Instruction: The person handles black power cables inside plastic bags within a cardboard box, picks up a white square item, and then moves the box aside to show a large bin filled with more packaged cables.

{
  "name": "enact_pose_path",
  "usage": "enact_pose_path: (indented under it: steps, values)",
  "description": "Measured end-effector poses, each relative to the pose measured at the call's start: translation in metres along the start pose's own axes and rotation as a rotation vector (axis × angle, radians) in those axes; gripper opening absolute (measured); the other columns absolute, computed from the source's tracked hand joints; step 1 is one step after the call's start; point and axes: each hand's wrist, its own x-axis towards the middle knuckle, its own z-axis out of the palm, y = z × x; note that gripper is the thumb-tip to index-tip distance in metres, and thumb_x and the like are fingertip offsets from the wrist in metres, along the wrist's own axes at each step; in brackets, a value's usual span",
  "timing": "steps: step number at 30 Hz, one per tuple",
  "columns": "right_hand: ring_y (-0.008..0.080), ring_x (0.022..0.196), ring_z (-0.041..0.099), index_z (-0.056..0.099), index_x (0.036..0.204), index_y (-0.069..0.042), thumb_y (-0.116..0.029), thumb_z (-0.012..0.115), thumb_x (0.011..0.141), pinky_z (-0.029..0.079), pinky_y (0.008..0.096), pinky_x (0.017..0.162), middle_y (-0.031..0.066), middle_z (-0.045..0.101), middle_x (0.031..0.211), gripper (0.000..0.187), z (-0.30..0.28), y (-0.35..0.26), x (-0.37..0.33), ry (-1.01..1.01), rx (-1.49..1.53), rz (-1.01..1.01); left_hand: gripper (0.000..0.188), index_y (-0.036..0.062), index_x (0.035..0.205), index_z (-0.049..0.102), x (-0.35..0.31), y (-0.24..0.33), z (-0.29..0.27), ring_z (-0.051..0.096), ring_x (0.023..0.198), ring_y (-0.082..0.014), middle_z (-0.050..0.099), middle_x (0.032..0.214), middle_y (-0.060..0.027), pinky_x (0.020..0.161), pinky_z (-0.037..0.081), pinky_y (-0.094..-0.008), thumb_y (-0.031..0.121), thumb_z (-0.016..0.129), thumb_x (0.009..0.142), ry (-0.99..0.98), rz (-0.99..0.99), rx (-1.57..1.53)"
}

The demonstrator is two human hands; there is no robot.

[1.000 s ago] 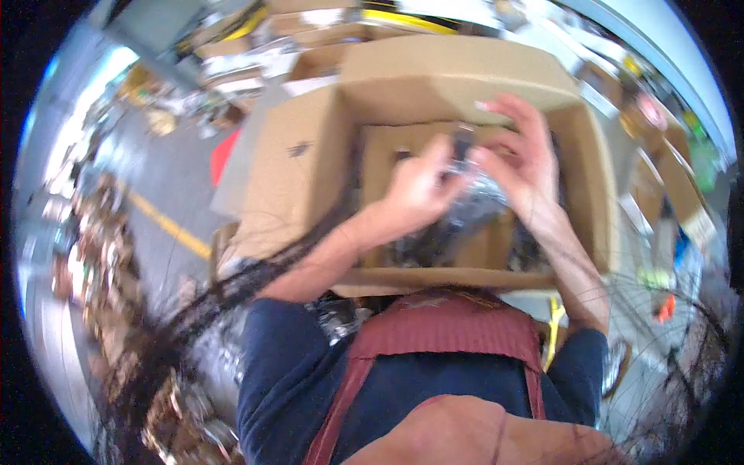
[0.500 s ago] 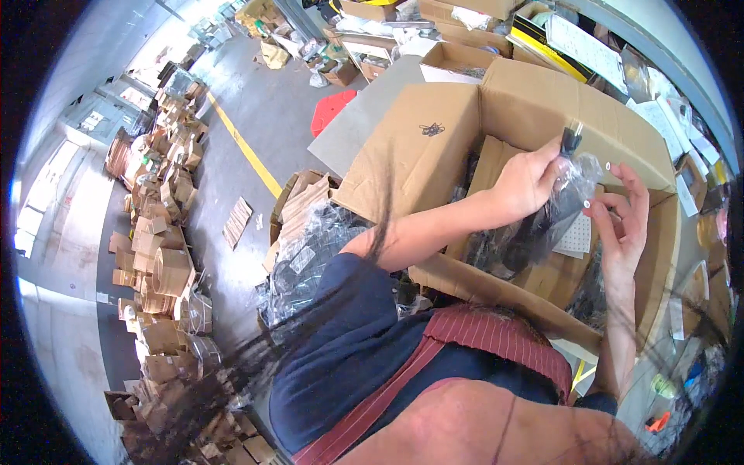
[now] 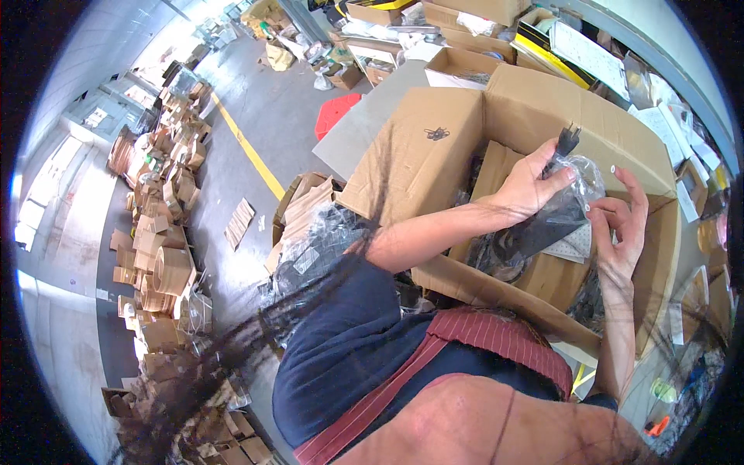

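Over the open cardboard box (image 3: 422, 155) my left hand (image 3: 535, 184) is closed round the top of a clear plastic bag (image 3: 587, 174). A black power cord's two-pronged plug (image 3: 569, 140) sticks up above its fingers. Inside the bag hangs a dark bundle (image 3: 531, 232), tilted down into the box; its exact kind is hard to make out. My right hand (image 3: 625, 229) pinches the bag's right edge between thumb and forefinger, its other fingers raised. Below the bag, a white printed sheet (image 3: 570, 244) and cardboard pieces lie in the box.
More plastic-wrapped goods (image 3: 314, 248) fill a carton to the left of the box. Beyond a yellow floor line (image 3: 248, 147) stands a long heap of cartons (image 3: 167, 267). A red object (image 3: 335, 116) lies behind the box; papers and boxes crowd the right side.
The left hand has shifted slightly left and down, and its thumb now lies across the bag. The plug has tilted right, and the dark bundle shows more clearly.
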Motion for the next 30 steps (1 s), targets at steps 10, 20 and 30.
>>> enact_pose_path:
  steps: [10, 20, 30]
  values:
    - [0.0152, 0.094, 0.066, 0.038, 0.142, 0.002, 0.002, 0.057, 0.097, 0.053, 0.0298, 0.086, 0.0146, 0.048, 0.145, 0.049, -0.003, -0.013, 0.001, 0.055, 0.021, -0.081, 0.038, 0.006, 0.136, 0.05, 0.0, 0.014, -0.013, 0.071, 0.085, -0.0373, 0.069, 0.093, -0.02, 0.077, 0.055, -0.042, 0.024, 0.053, 0.104, 0.07, 0.09, 0.575]
    - [0.0166, 0.097, 0.065, 0.04, 0.142, 0.001, -0.001, 0.06, 0.096, 0.053, 0.0321, 0.089, 0.0155, 0.051, 0.142, 0.051, -0.012, -0.009, -0.001, 0.022, -0.087, -0.111, 0.029, 0.0062, 0.126, 0.053, 0.0, 0.007, -0.012, 0.069, 0.085, -0.0386, 0.069, 0.092, -0.0166, 0.076, 0.055, -0.0435, 0.021, 0.055, 0.101, -0.142, 0.162, 0.481]
    - [0.0228, 0.107, 0.064, 0.037, 0.145, 0.003, 0.003, 0.06, 0.091, 0.047, 0.041, 0.101, 0.0189, 0.051, 0.143, 0.059, 0.005, -0.014, -0.003, -0.128, -0.013, -0.277, 0.046, -0.0061, 0.122, 0.053, -0.015, -0.003, 0.009, 0.064, 0.066, -0.0442, 0.063, 0.07, -0.0226, 0.058, 0.049, -0.0517, 0.029, 0.064, 0.094, -0.392, 0.287, 0.65]
